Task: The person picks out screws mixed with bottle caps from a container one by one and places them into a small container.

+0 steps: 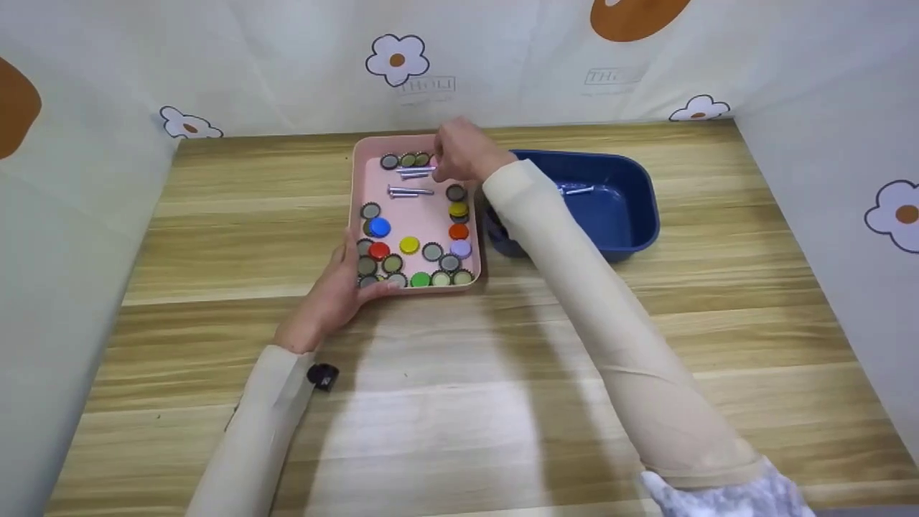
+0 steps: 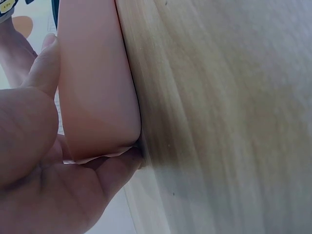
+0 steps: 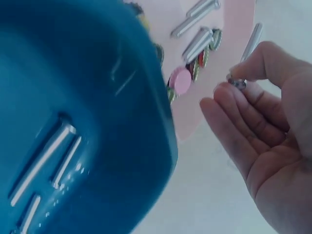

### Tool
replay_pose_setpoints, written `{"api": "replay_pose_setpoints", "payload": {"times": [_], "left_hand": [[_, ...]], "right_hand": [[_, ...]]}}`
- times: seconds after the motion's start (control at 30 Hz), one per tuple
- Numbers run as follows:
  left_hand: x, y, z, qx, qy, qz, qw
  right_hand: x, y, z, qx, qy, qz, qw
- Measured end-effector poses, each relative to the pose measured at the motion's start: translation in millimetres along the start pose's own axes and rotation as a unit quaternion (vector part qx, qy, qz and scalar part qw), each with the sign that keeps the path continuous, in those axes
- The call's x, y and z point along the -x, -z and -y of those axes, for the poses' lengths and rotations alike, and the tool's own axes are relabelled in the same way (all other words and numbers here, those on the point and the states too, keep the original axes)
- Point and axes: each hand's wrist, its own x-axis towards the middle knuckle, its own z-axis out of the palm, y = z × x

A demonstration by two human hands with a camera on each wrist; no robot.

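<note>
My left hand (image 1: 329, 296) holds the near left corner of a pink tray (image 1: 423, 215), thumb at the front rim and fingers along the left side. In the left wrist view, its digits press on the tray's outer wall (image 2: 95, 83). Over the tray's far right corner, my right hand (image 1: 465, 152) pinches a silver screw (image 3: 252, 43) between thumb and fingers. Several more screws (image 1: 409, 192) lie in the far half of the tray. Bottle caps, among them a blue one (image 1: 380, 227) and a green one (image 1: 420, 280), line its sides and near end.
A dark blue bin (image 1: 635, 230) stands right beside the tray, with a few screws (image 3: 44, 163) on its floor. My right forearm crosses over the bin's left part. A patterned white sheet (image 1: 301, 72) borders the wooden table (image 1: 237, 215) at the back and sides.
</note>
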Motion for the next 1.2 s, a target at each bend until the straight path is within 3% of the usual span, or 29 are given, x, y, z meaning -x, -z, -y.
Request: {"api": "replay_pose_setpoints", "payload": {"times": [0.23, 0.47, 0.67, 0.8, 0.9, 1.2], "left_hand": [[-1.3, 0.3, 0.6, 0.001, 0.003, -0.002, 1.0000], [-1.1, -1.9, 0.6, 0.004, 0.000, -0.002, 1.0000], [-1.4, -1.1, 0.3, 0.014, 0.001, -0.003, 0.9999], [-2.5, -0.7, 0.0, -0.005, 0.005, 0.001, 1.0000], [-3.1, -0.6, -0.2, -0.023, 0.006, 0.002, 0.9997], [-3.2, -0.6, 0.7, -0.012, 0.009, 0.002, 0.9999]], "right_hand": [[5, 7, -20, 0.014, 0.046, 0.005, 0.999], [13, 15, -38, -0.010, 0.056, 0.025, 0.998], [21, 24, -51, -0.014, 0.076, -0.005, 0.997], [26, 29, -61, -0.004, 0.085, -0.027, 0.996], [30, 33, -70, -0.005, 0.080, -0.024, 0.996], [43, 44, -97, -0.053, 0.038, 0.013, 0.998]]}}
